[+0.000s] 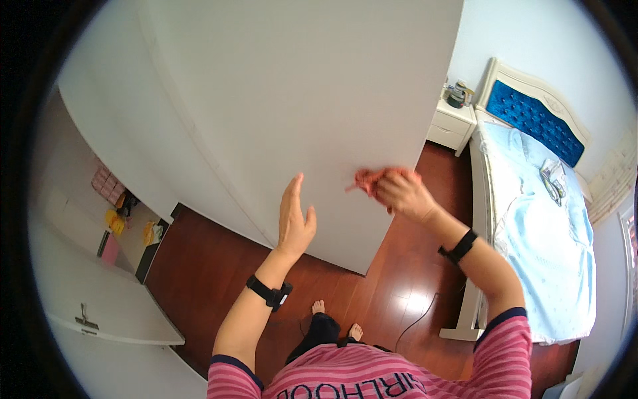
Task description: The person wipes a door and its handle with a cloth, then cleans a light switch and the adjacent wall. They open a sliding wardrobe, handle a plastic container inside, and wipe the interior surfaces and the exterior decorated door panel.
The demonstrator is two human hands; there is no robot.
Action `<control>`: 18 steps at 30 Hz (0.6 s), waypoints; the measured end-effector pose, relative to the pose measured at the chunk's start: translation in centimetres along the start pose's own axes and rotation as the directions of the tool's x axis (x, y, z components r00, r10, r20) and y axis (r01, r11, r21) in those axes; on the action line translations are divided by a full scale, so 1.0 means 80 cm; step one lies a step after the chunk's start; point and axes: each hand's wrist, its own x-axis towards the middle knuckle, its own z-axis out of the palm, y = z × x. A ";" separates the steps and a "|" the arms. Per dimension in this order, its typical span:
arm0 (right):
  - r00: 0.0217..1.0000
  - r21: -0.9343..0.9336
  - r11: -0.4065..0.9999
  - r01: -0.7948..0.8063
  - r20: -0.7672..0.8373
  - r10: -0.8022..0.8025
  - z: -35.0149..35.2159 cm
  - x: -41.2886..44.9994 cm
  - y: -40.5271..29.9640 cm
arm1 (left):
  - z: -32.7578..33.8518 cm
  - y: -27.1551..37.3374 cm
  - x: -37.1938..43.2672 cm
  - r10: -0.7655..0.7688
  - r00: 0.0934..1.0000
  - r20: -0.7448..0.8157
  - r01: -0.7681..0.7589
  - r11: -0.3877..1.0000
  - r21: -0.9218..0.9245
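Note:
A crumpled red-orange cloth [368, 180] is under my right hand [401, 194], whose fingers are bent over it. The cloth lies at or just before a large white upright panel [309, 99], close to the panel's right edge; hand and cloth are a little blurred. My left hand [295, 219] is raised before the same panel, holding nothing, with its fingers together and the thumb apart. Whether the left fingertips touch the panel I cannot tell. Black bands circle both wrists.
To the right stands a bed [543, 259] with a light blue cover and a blue tufted headboard. Beside it a white nightstand [451, 124] bears a kettle-like pot. A thin dark cable [418, 319] crosses the reddish wood floor [209, 269]. A white door [114, 304] stands lower left.

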 end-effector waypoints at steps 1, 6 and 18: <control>1.000 -0.057 0.998 0.003 0.023 -0.001 0.031 -0.019 -0.025 | -0.003 -0.002 -0.009 -0.007 1.000 0.016 0.007 1.000 0.026; 0.970 0.079 0.994 0.071 0.228 -0.087 0.164 -0.108 -0.139 | -0.005 -0.012 -0.065 -0.104 0.994 0.031 0.102 0.993 0.066; 0.921 0.179 0.978 -0.112 -0.351 0.169 0.021 0.175 0.003 | -0.059 -0.092 -0.088 -0.128 0.990 -0.068 0.134 0.987 0.091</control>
